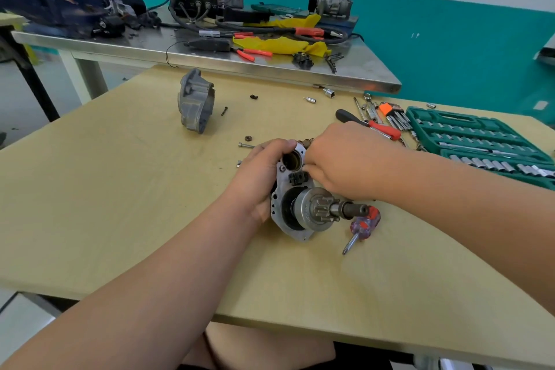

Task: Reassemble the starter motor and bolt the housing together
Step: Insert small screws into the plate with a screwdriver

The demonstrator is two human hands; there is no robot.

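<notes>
The starter motor (pixel 303 207) was held near the middle of the pale wooden table (pixel 120 189), its flat aluminium plate upright, its toothed steel pinion and shaft pointed rightward; the plate's left edge was gripped by the left hand (pixel 262 173), thumb curled over the top; the right hand (pixel 339 159) was laid against the right edge, fingers curled under, though whether anything was pinched could not be told; the grey cast housing (pixel 196 102) was stood toward the far edge; a translucent-handled screwdriver (pixel 362 227) was seen just beside the shaft tip.
</notes>
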